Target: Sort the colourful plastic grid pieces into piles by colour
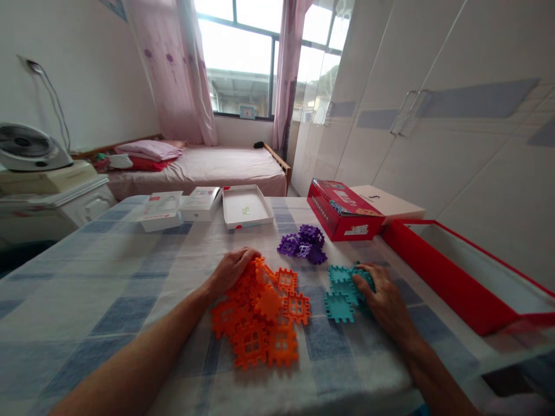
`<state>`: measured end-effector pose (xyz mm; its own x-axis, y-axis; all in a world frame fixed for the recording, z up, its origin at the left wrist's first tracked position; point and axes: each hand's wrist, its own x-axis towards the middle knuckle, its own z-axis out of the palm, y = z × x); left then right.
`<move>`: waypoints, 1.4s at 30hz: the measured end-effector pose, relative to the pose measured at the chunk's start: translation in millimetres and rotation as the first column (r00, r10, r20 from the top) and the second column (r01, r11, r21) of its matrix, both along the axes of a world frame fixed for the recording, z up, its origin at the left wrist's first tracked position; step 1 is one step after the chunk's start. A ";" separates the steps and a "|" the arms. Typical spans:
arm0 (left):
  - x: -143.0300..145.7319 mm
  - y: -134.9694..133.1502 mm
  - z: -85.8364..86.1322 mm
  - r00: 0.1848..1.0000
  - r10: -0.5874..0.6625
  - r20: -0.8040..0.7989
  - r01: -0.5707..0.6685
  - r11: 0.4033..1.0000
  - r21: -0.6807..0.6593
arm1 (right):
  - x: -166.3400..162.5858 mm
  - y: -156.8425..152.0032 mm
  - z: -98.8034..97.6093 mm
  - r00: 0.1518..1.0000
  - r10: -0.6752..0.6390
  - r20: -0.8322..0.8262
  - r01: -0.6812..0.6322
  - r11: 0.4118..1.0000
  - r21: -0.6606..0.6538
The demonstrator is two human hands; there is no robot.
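Note:
A heap of orange interlocking plastic tiles (267, 303), some solid and some with window-like openings, lies in front of me. My left hand (234, 269) rests against the heap's far left side, fingers stretched along it and their tips partly hidden. To the right is a smaller group of teal interlocking tiles (339, 306). My right hand (381, 294) reaches over the right end of this group, thumb and fingers closed on a teal tile that is mostly covered. Purple interlocking tiles (310, 241) sit in a small pile farther back, apart from both hands.
At the back stand white boxes (202, 203) and a shallow white open tray (247, 222). A red printed box (342, 211) and a long red open box (451, 283) occupy the right side. A checked cloth (130, 277) covers the table.

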<state>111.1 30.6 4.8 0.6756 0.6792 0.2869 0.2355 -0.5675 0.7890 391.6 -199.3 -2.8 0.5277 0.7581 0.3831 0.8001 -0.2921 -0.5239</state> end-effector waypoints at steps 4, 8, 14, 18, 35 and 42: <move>0.3 0.5 -0.5 0.998 0.039 0.052 -0.033 0.992 -0.124 | 4.0 0.1 6.0 0.998 -0.014 0.058 0.013 1.000 0.019; 1.3 1.2 -2.1 0.989 0.067 0.129 -0.033 0.969 -0.244 | -7.9 -3.3 29.9 0.978 -0.044 0.205 0.025 0.995 0.094; 1.3 2.5 -2.7 0.986 0.076 0.148 -0.033 0.961 -0.275 | -102.5 -9.1 49.6 0.851 0.516 0.097 -0.493 0.850 -0.187; 0.0 1.1 1.3 0.991 0.061 0.122 -0.030 0.970 -0.243 | -155.9 13.9 32.6 0.688 0.722 0.075 -0.682 0.678 -0.274; -1.7 -0.2 4.8 0.986 0.049 0.160 -0.012 0.974 -0.225 | -156.6 106.1 20.9 0.782 0.614 0.104 -0.597 0.787 -0.157; -2.3 3.9 0.5 0.953 0.099 0.286 0.006 0.939 -0.345 | -168.4 105.1 18.7 0.780 0.608 0.150 -0.605 0.793 -0.072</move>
